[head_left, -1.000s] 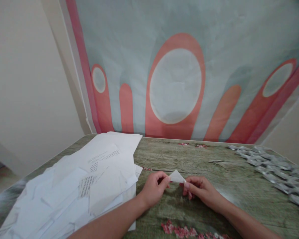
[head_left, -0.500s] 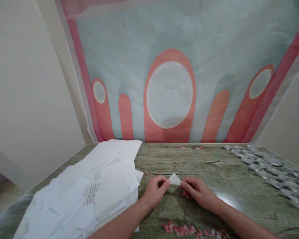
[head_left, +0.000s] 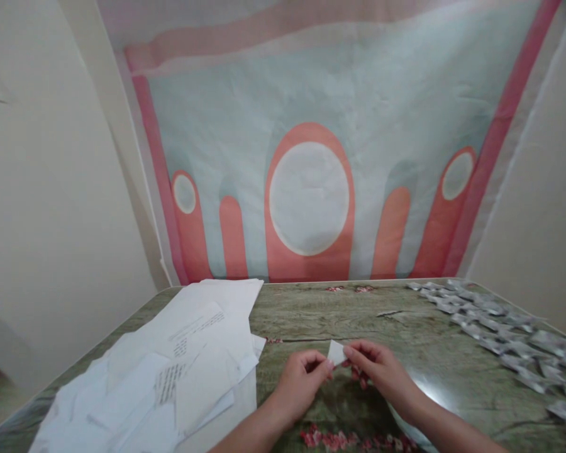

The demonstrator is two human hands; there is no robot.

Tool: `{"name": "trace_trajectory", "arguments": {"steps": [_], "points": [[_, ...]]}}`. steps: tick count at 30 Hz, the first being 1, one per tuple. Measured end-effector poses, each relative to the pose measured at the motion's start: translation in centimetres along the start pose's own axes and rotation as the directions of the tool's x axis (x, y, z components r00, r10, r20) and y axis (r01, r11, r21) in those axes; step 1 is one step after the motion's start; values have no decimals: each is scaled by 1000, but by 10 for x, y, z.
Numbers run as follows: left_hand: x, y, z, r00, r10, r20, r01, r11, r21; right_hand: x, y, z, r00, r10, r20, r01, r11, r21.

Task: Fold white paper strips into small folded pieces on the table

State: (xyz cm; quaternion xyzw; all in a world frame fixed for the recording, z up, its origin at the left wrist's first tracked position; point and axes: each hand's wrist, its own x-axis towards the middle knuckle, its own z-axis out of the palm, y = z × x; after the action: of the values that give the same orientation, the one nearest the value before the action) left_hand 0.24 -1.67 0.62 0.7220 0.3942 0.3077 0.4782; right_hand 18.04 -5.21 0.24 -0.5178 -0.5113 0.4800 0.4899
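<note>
A small folded piece of white paper (head_left: 336, 353) is held between my two hands, just above the table. My left hand (head_left: 306, 377) pinches its lower left corner between thumb and finger. On the other side, my right hand (head_left: 376, 368) grips its right edge, with the fingers curled beneath. Left of my forearm lies a wide, loose pile of white paper sheets (head_left: 136, 377), some printed with dark text.
The wood-patterned table (head_left: 302, 314) has pink flower prints (head_left: 332, 437). Along its right side lie rows of small folded whitish pieces (head_left: 495, 333). A hanging sheet with pink arches (head_left: 311, 201) stands behind the table, and a pale wall (head_left: 51, 189) rises at left.
The small paper has turned from a level triangle to a tilted position between my fingers. My hands have come slightly closer together. The camera view has shifted a little upward and to the right.
</note>
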Motion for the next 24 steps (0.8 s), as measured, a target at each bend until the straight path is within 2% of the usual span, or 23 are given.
{"name": "trace_trajectory", "arguments": {"steps": [4,7,12,16,20,24], "points": [[-8,-5,10,999,-42,-13,43,999,27,-16,0,6,999,-5,-39,4,1000,-30],[-12,-10,11,999,-34,-32,36,998,42,-20,6,9,999,-5,-47,2,998,-67],[-20,-3,5,990,118,-72,-114,992,58,-21,19,13,997,36,-67,-42,995,-88],[-25,3,4,973,229,11,-227,961,158,-23,22,15,999,11,-46,-16,994,-113],[-27,1,6,962,268,51,-272,932,238,-26,18,17,999,-30,-37,24,988,-156],[-29,-1,8,960,277,44,-275,901,337,-28,20,19,997,-73,-11,69,977,-203]]}}
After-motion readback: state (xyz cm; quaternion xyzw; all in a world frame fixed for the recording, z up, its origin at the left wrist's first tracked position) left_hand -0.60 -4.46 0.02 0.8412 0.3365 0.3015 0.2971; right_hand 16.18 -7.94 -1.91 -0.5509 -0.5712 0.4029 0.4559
